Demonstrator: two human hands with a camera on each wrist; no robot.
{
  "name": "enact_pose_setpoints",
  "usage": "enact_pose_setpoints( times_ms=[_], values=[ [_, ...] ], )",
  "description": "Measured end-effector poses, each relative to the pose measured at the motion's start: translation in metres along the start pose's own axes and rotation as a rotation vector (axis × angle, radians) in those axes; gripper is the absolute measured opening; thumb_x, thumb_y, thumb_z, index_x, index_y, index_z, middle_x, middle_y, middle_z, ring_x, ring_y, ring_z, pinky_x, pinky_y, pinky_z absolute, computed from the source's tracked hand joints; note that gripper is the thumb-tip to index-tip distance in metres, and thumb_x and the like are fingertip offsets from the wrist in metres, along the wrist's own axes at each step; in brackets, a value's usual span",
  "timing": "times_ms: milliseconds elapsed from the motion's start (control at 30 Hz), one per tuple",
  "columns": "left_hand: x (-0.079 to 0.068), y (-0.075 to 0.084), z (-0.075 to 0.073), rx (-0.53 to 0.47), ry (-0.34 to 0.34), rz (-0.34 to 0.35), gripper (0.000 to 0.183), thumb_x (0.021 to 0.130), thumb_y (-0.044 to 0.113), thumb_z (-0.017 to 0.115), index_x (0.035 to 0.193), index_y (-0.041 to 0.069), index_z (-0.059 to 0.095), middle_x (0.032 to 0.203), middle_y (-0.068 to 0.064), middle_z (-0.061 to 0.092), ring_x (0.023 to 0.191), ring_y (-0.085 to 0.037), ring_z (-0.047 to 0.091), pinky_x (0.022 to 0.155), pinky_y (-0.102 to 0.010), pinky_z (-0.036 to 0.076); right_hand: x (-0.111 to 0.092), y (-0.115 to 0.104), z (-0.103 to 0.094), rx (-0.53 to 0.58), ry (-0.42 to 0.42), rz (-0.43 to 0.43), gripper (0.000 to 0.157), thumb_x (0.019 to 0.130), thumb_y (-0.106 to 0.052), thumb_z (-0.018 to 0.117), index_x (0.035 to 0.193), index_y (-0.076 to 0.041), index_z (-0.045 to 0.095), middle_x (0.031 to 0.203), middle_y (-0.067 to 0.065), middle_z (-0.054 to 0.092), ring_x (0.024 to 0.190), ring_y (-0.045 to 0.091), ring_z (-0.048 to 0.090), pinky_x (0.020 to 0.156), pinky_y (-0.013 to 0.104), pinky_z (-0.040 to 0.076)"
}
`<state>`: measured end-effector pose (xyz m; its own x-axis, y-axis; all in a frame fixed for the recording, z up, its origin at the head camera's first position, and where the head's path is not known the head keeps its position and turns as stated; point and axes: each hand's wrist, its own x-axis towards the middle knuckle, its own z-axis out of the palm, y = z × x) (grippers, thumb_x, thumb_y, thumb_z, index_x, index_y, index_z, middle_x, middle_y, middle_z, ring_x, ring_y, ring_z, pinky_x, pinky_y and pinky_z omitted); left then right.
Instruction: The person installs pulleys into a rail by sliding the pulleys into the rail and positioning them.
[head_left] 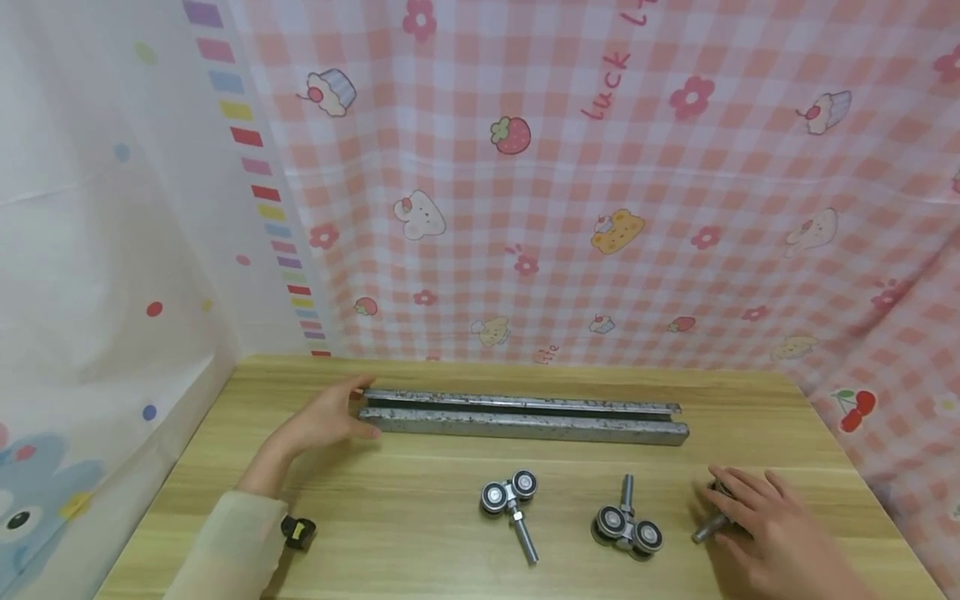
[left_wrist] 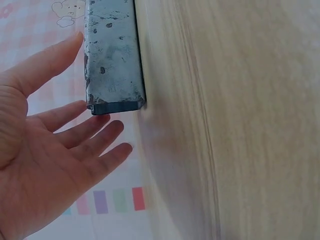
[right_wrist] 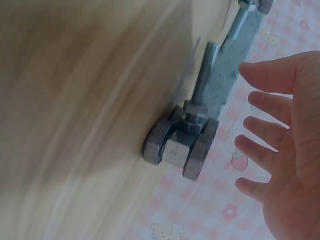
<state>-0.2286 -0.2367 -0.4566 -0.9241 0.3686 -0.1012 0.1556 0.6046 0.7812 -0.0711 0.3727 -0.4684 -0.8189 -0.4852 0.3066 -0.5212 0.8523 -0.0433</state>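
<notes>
Bracketing the left end of the metal channel (head_left: 525, 426) on the bench (head_left: 420, 508), the left hand (head_left: 327, 421) is released, fingers loose. In front lie a roller trolley (head_left: 517, 516), then another trolley (head_left: 627, 531); far right, the released right hand (head_left: 782, 527) partly hides a third trolley (head_left: 710, 527).

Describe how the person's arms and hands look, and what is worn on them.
The left hand and right hand are without gloves. The left sleeve is plain pale cream, and beside it is a small black item with yellow marking, possibly worn; no right sleeve shows.
</notes>
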Motion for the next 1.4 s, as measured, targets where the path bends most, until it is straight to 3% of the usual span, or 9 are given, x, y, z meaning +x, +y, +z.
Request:
enact_pose_setpoints(
  times_ms=[333, 433, 533, 667, 800, 900, 1167, 1333, 1400],
  values=[
    [0.004, -0.001, -0.001, 0.019, -0.005, 0.004, 0.088, 0.084, 0.014, 0.088, 0.154, -0.01, 0.041, 0.151, -0.031, 0.048, 0.134, -0.049, 0.05, 0.106, -0.058, 0.051, 0.002, -0.008, 0.008, -0.044, 0.017, -0.158, 0.049, 0.069, -0.02, 0.091, 0.117, -0.018, 0.08, 0.125, 0.006, 0.074, 0.115, 0.031, 0.066, 0.122, 0.016, -0.007],
    [0.006, -0.002, 0.0, 0.027, 0.002, 0.012, 0.083, 0.083, 0.012, 0.088, 0.15, -0.01, 0.045, 0.147, -0.031, 0.052, 0.13, -0.048, 0.053, 0.105, -0.057, 0.052, 0.002, -0.011, 0.011, -0.044, 0.008, -0.181, 0.047, 0.071, -0.026, 0.09, 0.116, -0.021, 0.08, 0.123, 0.001, 0.075, 0.112, 0.026, 0.068, 0.122, 0.018, 0.0],
    [0.009, -0.002, 0.0, 0.039, 0.008, 0.014, 0.08, 0.082, 0.011, 0.088, 0.148, -0.01, 0.048, 0.145, -0.031, 0.053, 0.128, -0.047, 0.055, 0.105, -0.056, 0.053, 0.002, -0.013, 0.013, -0.055, -0.012, -0.188, 0.044, 0.071, -0.032, 0.091, 0.113, -0.023, 0.081, 0.119, -0.002, 0.076, 0.109, 0.024, 0.069, 0.116, 0.028, 0.02],
    [0.011, -0.001, 0.001, 0.043, 0.012, 0.002, 0.078, 0.083, 0.009, 0.087, 0.148, -0.011, 0.048, 0.145, -0.031, 0.053, 0.126, -0.046, 0.056, 0.105, -0.057, 0.052, 0.003, -0.016, 0.012, -0.076, -0.059, -0.189, 0.042, 0.075, -0.048, 0.09, 0.109, -0.024, 0.08, 0.114, -0.004, 0.075, 0.104, 0.022, 0.068, 0.094, 0.041, 0.042],
    [0.012, -0.002, 0.002, 0.043, 0.017, -0.01, 0.077, 0.083, 0.007, 0.086, 0.147, -0.012, 0.048, 0.143, -0.032, 0.055, 0.125, -0.046, 0.057, 0.104, -0.056, 0.053, 0.006, -0.019, 0.009, -0.049, -0.193, -0.133, 0.067, 0.077, -0.079, 0.073, 0.11, -0.022, 0.08, 0.112, -0.004, 0.073, 0.103, 0.025, 0.067, 0.089, 0.053, 0.053],
    [0.012, -0.003, 0.003, 0.049, 0.022, -0.011, 0.075, 0.082, 0.005, 0.086, 0.146, -0.013, 0.049, 0.139, -0.031, 0.057, 0.122, -0.045, 0.059, 0.101, -0.054, 0.055, 0.007, -0.019, 0.01, -0.028, -0.248, -0.117, 0.081, 0.074, -0.09, 0.064, 0.11, -0.019, 0.08, 0.11, -0.003, 0.073, 0.101, 0.026, 0.066, 0.086, 0.058, 0.055],
    [0.015, 0.001, 0.004, 0.066, 0.028, -0.02, 0.07, 0.084, 0.004, 0.085, 0.144, -0.012, 0.052, 0.136, -0.03, 0.06, 0.122, -0.044, 0.06, 0.099, -0.051, 0.057, 0.006, -0.009, 0.021, -0.092, -0.005, -0.288, 0.056, 0.075, -0.072, 0.08, 0.095, -0.02, 0.08, 0.094, -0.007, 0.071, 0.087, 0.017, 0.065, 0.072, 0.047, 0.055],
    [0.012, 0.004, 0.004, 0.091, 0.035, -0.028, 0.069, 0.084, 0.004, 0.085, 0.143, -0.013, 0.053, 0.136, -0.031, 0.06, 0.121, -0.044, 0.06, 0.102, -0.054, 0.055, 0.007, -0.009, 0.024, -0.076, 0.024, -0.314, 0.044, 0.073, -0.058, 0.088, 0.092, -0.019, 0.079, 0.09, -0.008, 0.07, 0.085, 0.015, 0.064, 0.07, 0.042, 0.054],
    [0.011, 0.004, 0.005, 0.101, 0.04, -0.024, 0.068, 0.083, 0.004, 0.085, 0.141, -0.014, 0.054, 0.134, -0.03, 0.062, 0.12, -0.043, 0.061, 0.102, -0.055, 0.055, 0.008, -0.01, 0.023, -0.07, 0.008, -0.298, 0.045, 0.073, -0.06, 0.087, 0.091, -0.019, 0.079, 0.09, -0.009, 0.07, 0.084, 0.014, 0.064, 0.07, 0.042, 0.053]
  ],
)
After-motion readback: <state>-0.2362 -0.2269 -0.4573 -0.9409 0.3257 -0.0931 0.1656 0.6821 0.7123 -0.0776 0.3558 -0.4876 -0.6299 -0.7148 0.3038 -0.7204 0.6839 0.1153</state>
